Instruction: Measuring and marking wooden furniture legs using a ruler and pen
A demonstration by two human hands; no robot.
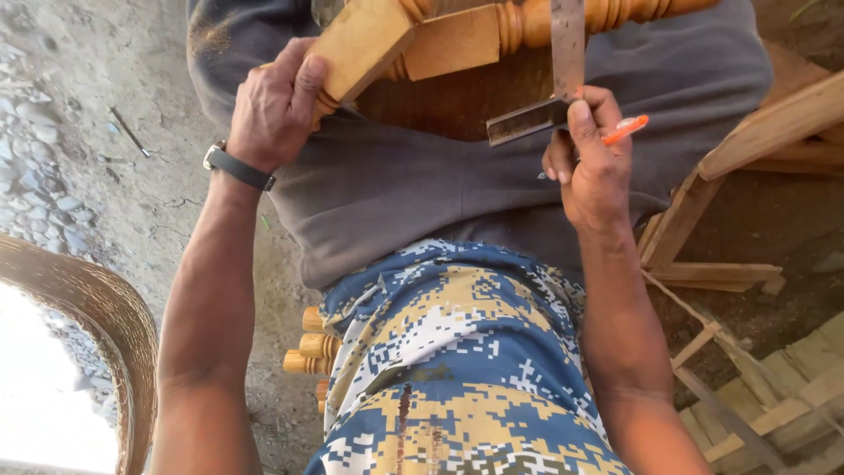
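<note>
Two bare hands are working at a turned wooden leg [492, 31] lying across the person's lap, at the top of the view; the left hand [274, 105] is closing around the leg's square block end, fingers wrapped tight, a dark wristwatch [237, 167] sitting on that wrist. Right hand [591, 158] is pinching a metal try square [554, 79] against the wood while gripping an orange pen [626, 129]; more turned legs [309, 343] are lying on the ground below

Left hand [274, 101] gripping turned wooden leg [369, 44]; right hand [591, 158] holding metal try square [558, 79] and orange pen [626, 129].
</note>
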